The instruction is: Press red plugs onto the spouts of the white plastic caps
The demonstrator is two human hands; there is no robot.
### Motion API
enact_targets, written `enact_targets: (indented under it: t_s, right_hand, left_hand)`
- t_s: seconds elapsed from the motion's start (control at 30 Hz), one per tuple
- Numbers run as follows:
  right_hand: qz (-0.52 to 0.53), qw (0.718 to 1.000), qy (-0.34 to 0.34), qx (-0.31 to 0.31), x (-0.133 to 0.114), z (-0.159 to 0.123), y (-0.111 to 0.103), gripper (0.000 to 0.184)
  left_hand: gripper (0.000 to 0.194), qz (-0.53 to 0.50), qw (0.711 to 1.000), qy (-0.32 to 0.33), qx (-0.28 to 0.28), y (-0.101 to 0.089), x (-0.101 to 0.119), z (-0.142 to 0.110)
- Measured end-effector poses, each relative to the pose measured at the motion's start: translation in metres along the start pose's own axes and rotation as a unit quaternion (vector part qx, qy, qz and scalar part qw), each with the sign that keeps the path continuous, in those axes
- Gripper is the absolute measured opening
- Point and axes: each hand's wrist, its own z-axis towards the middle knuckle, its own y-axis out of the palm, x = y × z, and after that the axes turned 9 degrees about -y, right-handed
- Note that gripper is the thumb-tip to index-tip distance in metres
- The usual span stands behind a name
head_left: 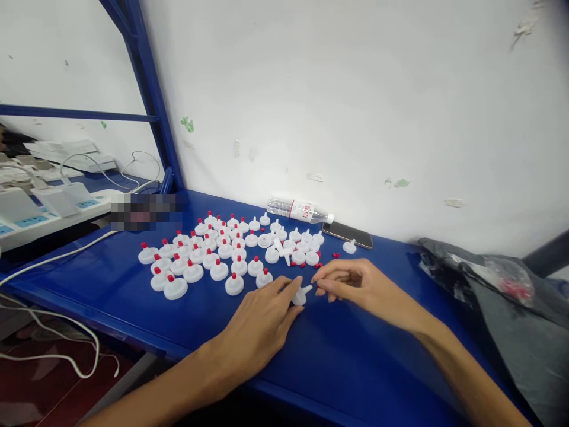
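My left hand (262, 314) holds a white nozzle cap (301, 296) by its round base, low over the blue table, with the narrow spout tilted to the right. Just beyond the spout, my right hand (360, 289) has thumb and fingers pinched together on a small red tip cap, mostly hidden by the fingertips. Left of my hands stand many white nozzle caps with red tips (192, 273). Behind my hands lies a cluster of white nozzle caps with bare spouts (299, 256), some tipped over. Loose red tip caps (335, 255) are scattered beside them.
A clear plastic bottle (300, 210) lies along the wall, next to a dark phone (347, 233). One bare nozzle cap (349, 247) stands before the phone. Grey plastic bags (524, 332) cover the right end. White cables (66, 255) and a power strip (57, 213) are at left.
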Motion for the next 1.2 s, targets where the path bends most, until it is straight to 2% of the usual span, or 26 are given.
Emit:
enact_targets:
  t_s: [0.33, 0.6, 0.7, 0.8, 0.9, 0.97, 1.0, 1.1, 1.13, 1.2]
  right_hand:
    - [0.033, 0.998, -0.009, -0.043, 0.009, 0.004, 0.010, 0.028]
    - [0.071, 0.994, -0.007, -0.082, 0.009, 0.006, 0.014, 0.031]
    - [0.041, 0.997, -0.001, -0.062, 0.006, 0.006, 0.012, 0.030]
    - [0.017, 0.999, -0.004, -0.035, 0.009, 0.007, 0.014, 0.030]
    - [0.031, 0.999, -0.011, 0.020, 0.018, 0.012, 0.023, 0.024]
    - [0.056, 0.997, -0.020, 0.043, 0.023, 0.015, 0.031, 0.025]
    - [0.065, 0.997, -0.023, 0.041, 0.025, 0.016, 0.034, 0.026]
    - [0.041, 0.998, -0.032, 0.045, 0.025, 0.019, 0.033, 0.027]
    - [0.010, 0.997, -0.039, 0.073, 0.025, 0.018, 0.029, 0.029]
    - [-0.090, 0.979, -0.057, 0.174, 0.027, 0.017, 0.014, 0.030]
  left_hand:
    - [0.039, -0.030, 0.999, 0.031, -0.022, -0.002, 0.001, 0.000]
    - [0.065, -0.027, 0.999, -0.004, -0.017, 0.003, -0.003, -0.003]
    - [0.070, -0.034, 0.999, -0.012, 0.009, 0.000, 0.001, -0.004]
    - [0.044, -0.059, 0.996, 0.007, 0.062, -0.006, 0.007, -0.007]
    - [0.018, -0.051, 0.988, 0.120, 0.088, -0.010, 0.011, -0.010]
    - [0.016, -0.008, 0.981, 0.189, 0.053, -0.011, 0.013, -0.011]
    - [0.017, 0.017, 0.979, 0.202, 0.029, -0.010, 0.014, -0.011]
    - [0.022, 0.069, 0.983, 0.170, -0.006, -0.009, 0.015, -0.010]
    - [0.023, 0.078, 0.985, 0.154, -0.002, -0.008, 0.014, -0.009]
    - [0.025, 0.085, 0.988, 0.125, 0.009, -0.006, 0.013, -0.008]
